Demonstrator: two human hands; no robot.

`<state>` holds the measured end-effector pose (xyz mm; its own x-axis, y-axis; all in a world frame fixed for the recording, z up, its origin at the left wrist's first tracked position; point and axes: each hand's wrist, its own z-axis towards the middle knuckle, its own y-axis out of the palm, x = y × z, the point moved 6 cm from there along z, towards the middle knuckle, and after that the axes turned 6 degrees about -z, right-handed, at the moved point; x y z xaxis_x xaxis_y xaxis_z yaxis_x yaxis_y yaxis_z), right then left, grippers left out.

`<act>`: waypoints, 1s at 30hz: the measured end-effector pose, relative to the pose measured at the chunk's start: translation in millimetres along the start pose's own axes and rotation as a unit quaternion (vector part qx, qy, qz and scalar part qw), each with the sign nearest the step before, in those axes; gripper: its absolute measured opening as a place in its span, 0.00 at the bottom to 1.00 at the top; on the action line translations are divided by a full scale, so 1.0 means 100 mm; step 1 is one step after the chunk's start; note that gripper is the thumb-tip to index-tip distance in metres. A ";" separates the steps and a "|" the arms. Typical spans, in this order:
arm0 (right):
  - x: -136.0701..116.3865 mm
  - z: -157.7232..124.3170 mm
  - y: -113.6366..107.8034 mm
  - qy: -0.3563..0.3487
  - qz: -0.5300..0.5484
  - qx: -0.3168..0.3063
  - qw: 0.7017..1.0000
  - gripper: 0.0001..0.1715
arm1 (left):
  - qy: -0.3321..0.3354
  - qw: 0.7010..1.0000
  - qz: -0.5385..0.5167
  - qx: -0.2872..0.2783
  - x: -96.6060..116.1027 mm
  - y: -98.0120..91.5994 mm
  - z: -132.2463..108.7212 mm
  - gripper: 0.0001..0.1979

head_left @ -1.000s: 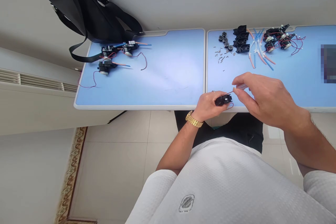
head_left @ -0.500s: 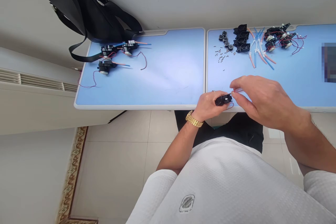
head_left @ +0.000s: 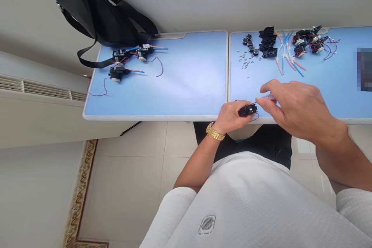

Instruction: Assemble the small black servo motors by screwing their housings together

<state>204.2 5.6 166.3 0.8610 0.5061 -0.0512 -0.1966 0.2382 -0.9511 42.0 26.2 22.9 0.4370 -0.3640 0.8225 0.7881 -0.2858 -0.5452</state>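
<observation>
My left hand (head_left: pixel 231 117), with a gold watch on its wrist, is closed round a small black motor unit (head_left: pixel 247 110) at the front edge of the right blue table (head_left: pixel 319 85). My right hand (head_left: pixel 293 106) pinches a thin clear-handled screwdriver (head_left: pixel 266 97) whose tip meets the top of the unit. Thin red wire loops out from under the unit.
At the back of the right table lie small screws (head_left: pixel 245 62), black housings (head_left: pixel 267 42), blue and orange tubes (head_left: pixel 286 52) and wired motor units (head_left: pixel 309 42). The left table (head_left: pixel 180 85) carries three wired units (head_left: pixel 128 60) and a black bag (head_left: pixel 95 7). A radiator (head_left: pixel 35 93) stands left.
My right hand's fingers have shifted slightly on the screwdriver handle, moving left and back again. The left hand and the unit stay where they were.
</observation>
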 end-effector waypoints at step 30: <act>0.02 -0.05 -0.03 -0.005 -0.059 0.037 0.998 0.28 | 0.022 0.999 -0.021 0.016 -0.01 -0.01 -0.01 0.12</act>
<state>209.0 2.2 167.3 0.8757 0.4788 0.0625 -0.1290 0.3566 -0.9253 40.7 26.2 22.8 0.3838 -0.3907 0.8367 0.8197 -0.2731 -0.5035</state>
